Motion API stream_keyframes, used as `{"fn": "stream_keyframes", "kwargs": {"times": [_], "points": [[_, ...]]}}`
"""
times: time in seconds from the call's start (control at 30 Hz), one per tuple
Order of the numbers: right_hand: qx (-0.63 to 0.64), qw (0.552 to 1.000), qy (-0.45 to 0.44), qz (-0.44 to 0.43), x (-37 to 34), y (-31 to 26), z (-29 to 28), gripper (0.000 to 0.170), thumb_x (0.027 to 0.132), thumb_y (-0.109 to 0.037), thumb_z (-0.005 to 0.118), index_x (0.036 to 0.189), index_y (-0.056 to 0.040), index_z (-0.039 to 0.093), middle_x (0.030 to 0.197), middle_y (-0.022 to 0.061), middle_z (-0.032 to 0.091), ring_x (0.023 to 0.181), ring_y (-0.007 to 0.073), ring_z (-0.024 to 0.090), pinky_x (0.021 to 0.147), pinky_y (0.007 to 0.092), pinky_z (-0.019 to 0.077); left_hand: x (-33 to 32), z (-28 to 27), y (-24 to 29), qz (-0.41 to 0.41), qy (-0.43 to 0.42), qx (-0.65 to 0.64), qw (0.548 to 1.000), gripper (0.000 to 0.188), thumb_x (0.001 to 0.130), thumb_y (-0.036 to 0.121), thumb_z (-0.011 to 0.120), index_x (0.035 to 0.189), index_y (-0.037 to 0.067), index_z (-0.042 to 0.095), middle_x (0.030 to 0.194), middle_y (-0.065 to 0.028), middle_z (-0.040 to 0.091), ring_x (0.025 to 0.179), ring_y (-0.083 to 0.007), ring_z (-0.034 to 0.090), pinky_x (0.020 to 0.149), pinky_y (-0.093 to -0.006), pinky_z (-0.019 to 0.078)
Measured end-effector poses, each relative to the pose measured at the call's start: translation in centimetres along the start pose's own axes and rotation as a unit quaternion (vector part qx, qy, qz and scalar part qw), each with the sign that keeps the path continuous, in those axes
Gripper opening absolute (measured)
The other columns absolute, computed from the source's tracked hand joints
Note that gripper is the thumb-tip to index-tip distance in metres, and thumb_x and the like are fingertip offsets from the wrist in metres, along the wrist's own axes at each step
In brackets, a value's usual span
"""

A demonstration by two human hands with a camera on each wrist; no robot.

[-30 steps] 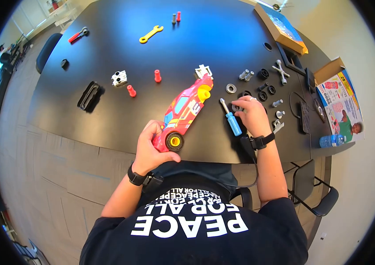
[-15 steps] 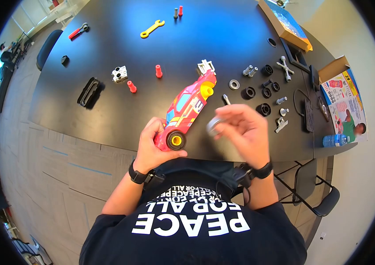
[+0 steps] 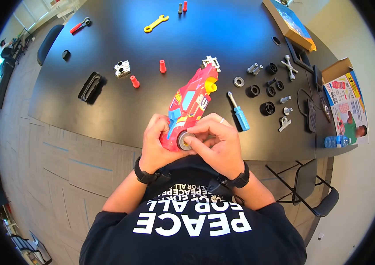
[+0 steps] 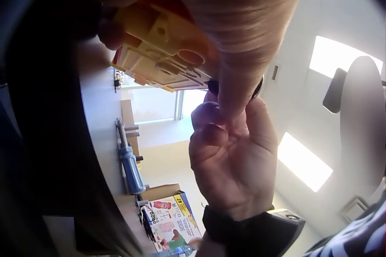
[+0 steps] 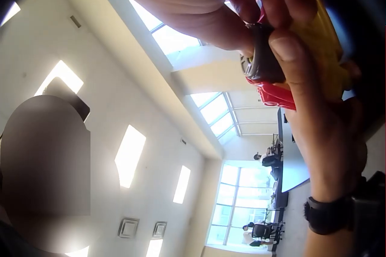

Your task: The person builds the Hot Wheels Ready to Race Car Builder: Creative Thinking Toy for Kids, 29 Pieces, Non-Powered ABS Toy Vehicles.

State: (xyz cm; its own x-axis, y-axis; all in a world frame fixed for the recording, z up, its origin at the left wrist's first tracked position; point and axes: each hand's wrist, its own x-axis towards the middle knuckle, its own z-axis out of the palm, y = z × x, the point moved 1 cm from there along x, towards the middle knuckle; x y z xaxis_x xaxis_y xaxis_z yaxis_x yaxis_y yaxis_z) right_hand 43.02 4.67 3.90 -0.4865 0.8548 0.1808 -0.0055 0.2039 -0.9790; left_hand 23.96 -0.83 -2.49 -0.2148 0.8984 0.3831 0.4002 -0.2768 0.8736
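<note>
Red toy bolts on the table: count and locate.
3: the far red bolt, beside a gray bolt; the middle red bolt, left of the toy car; the near red bolt, by the silver toy part. More may be hidden.

Count one toy car (image 3: 189,102), two grey rings (image 3: 181,142), one blue screwdriver (image 3: 240,115), one yellow wrench (image 3: 156,24), one cross-shaped wrench (image 3: 289,67), one red-handled tool (image 3: 80,25). Tally three red pegs (image 3: 163,66), at least four grey pegs (image 3: 285,100), five black wheels (image 3: 267,108). Add one water bottle (image 3: 336,141), two wrist straps (image 3: 239,177).
</note>
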Motion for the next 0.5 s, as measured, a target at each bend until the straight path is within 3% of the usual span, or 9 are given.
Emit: {"fn": "stream_keyframes", "kwargs": {"times": [0.13,0.2,0.37,0.5], "points": [[-0.066,0.996,-0.021,-0.055,0.0,-1.3,-0.1,0.025,0.086,0.001,0.089,0.109,-0.0013,0.081,0.105,0.0064,0.067,0.077,0.0078,0.068,0.066,0.0235,0.0598,0.0,-0.1,-0.3,-0.021,-0.006,-0.010,1.000,0.071,0.062,0.032,0.107,0.086,0.007,0.045,0.101,-0.0095,0.059,0.092,-0.0207,0.059,0.082,-0.0349,0.0502],[-0.080,0.988,-0.047,-0.122,0.1,-0.2,-0.6,0.033,0.083,-0.004,0.094,0.113,-0.0042,0.081,0.104,0.0047,0.068,0.076,0.0075,0.066,0.064,0.0236,0.0576,-0.1,-0.1,-0.5,-0.010,-0.009,-0.007,1.000,0.070,0.065,0.032,0.106,0.085,0.007,0.044,0.100,-0.0095,0.058,0.091,-0.0204,0.058,0.081,-0.0344,0.0495],[-0.115,0.987,-0.017,-0.108,-0.2,0.9,-0.7,0.042,0.080,-0.012,0.099,0.117,-0.0062,0.081,0.107,0.0034,0.068,0.073,0.0069,0.064,0.061,0.0231,0.0547,-0.1,0.2,-0.2,0.011,0.007,0.008,1.000,0.071,0.062,0.031,0.108,0.085,0.007,0.044,0.098,-0.0092,0.057,0.088,-0.0210,0.058,0.078,-0.0344,0.0493],[-0.110,0.985,-0.018,-0.133,-0.3,0.3,-1.8,0.040,0.086,-0.013,0.095,0.121,-0.0059,0.079,0.108,0.0063,0.069,0.071,0.0083,0.064,0.059,0.0236,0.0536,0.2,0.2,-0.3,0.008,0.012,-0.002,1.000,0.075,0.058,0.030,0.111,0.084,0.006,0.044,0.098,-0.0098,0.058,0.088,-0.0231,0.061,0.077,-0.0355,0.0508]]}}
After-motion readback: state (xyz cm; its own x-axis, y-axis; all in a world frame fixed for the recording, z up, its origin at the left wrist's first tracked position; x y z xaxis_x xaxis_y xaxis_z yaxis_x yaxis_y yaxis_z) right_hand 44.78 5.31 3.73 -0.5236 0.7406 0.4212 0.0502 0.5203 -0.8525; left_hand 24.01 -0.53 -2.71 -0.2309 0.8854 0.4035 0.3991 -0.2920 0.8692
